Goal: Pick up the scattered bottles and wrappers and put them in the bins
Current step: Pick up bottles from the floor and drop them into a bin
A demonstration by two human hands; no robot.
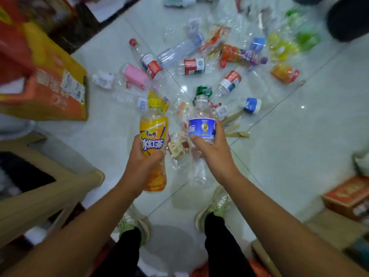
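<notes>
My left hand (142,165) grips a yellow-orange iced tea bottle (153,128) with a yellow cap, held upright above the floor. My right hand (214,150) grips a clear water bottle with a blue label (202,126), also upright. Beyond both hands, several empty bottles and wrappers lie scattered on the pale tiled floor: a red-labelled bottle (192,66), a pink-labelled bottle (134,75), a blue-labelled bottle (251,104), a crushed green can (203,90) and an orange wrapper (231,53). Small wrappers (177,146) lie between my hands.
An orange cardboard box (52,86) stands at the left. A beige open container (46,176) sits at the lower left. A dark bin (349,19) is at the top right. Red boxes (347,194) sit at the right edge. My shoes (217,206) stand on the floor below.
</notes>
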